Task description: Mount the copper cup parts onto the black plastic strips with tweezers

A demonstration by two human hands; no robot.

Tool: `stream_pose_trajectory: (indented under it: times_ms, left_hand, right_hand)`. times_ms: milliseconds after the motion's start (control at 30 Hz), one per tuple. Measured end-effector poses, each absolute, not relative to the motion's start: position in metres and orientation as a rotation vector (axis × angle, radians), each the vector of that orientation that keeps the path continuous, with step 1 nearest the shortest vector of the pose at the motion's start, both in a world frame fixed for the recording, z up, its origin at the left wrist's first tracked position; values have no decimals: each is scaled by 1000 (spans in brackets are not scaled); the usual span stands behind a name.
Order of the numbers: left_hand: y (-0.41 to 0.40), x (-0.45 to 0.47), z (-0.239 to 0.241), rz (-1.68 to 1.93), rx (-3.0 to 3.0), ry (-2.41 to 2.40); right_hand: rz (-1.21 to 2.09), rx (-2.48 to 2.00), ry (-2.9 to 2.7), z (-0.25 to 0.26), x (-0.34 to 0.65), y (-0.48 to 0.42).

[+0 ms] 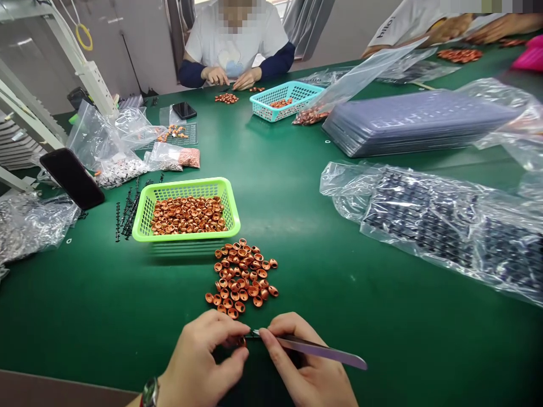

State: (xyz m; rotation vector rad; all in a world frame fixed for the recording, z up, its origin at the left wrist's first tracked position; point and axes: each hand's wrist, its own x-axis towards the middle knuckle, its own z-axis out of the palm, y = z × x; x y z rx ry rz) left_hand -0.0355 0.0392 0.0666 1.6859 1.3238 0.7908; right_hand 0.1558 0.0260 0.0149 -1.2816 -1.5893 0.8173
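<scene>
My left hand (212, 356) is closed in a pinch round a small copper-coloured cup (241, 342), most of it hidden by the fingers. My right hand (307, 359) grips a pair of metal tweezers (326, 351), whose tips meet a tiny dark piece between the two hands. Just beyond the fingers lies a loose pile of copper-coloured cups (241, 274) with holes in them. Behind the pile stands a bright green basket (186, 238) holding many more of the same cups.
Black notched strips (127, 217) and a propped phone (72, 178) are left of the basket. Bags of small parts (123, 169) lie behind. At right are a bag of dark parts (445, 226) and stacked plastic trays (416, 121). Co-workers sit opposite, near a turquoise basket (271, 113).
</scene>
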Motion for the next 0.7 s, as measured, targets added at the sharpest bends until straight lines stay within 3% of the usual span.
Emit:
stream_pose_trajectory:
  times_ms: [467, 700]
  left_hand:
    - [30, -25, 51, 850, 1356, 1393]
    - [31, -26, 60, 950, 1258, 1347]
  right_hand:
    - [997, -1239, -1493, 15, 158, 27]
    - [931, -1046, -1384, 22, 165, 19]
